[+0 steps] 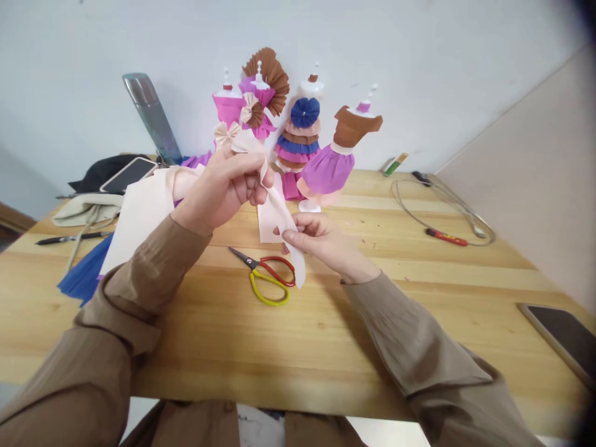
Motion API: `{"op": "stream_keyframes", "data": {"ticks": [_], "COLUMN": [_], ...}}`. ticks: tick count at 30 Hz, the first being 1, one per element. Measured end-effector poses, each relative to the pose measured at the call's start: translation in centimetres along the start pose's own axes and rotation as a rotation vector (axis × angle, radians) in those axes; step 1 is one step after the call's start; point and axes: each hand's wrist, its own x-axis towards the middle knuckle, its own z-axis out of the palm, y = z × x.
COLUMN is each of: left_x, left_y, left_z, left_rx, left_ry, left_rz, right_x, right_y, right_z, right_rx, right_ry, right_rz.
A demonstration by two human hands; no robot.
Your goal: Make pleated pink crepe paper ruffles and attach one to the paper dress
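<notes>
Strip (280,208) held above the worktop (354,347)

Nearest, a phone (561,338) lies toward the right edge. Scissors (252,263) lie ahead of the person's body, blades pointing left; the strip's lower end overlaps their red handle in view, and whether it touches is unclear.

The right hand (328,245) pinches the pale strip near that end, thumb against fingers. The left hand (228,186), higher and farther off, has its fingers curled, pinching the strip near its top. Behind the strip lies a small pale sheet (267,230), partly covered.

On the left, the person's sleeve (135,298) blocks part of a large white sheet (142,214) and stands near blue pleated paper (86,273). Just beyond are a pen (72,238) and a beige pouch (88,210), its contents hidden, with another phone (129,174) near it.

On the right, a cable (488,233) loops beside a red-handled tool (447,237).

Farther back stand four dress forms (351,127) in coloured paper, one partly behind the left hand. A capped bottle (151,115) stands at back left, what it holds not visible; a small green box (395,164) lies near the wall (419,74).
</notes>
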Motion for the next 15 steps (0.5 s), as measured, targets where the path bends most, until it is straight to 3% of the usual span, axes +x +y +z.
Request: {"op": "stream_keyframes", "data": {"ticks": [9,15], "left_x": [0.8,0.9], "left_y": [-0.6,-0.6], "left_z": [-0.6,-1.1], "left_rx": [-0.042,-0.042], "left_ry": [0.159,0.11], "left_rz": [-0.089,-0.13], "right_x": [0.4,0.6], "right_y": [-0.4,-0.9], "right_z": [-1.3,-3.2], "right_rx": [-0.067,-0.158], "right_ry": [-0.111,-0.215], "right_rz": [0.046,0.127]}}
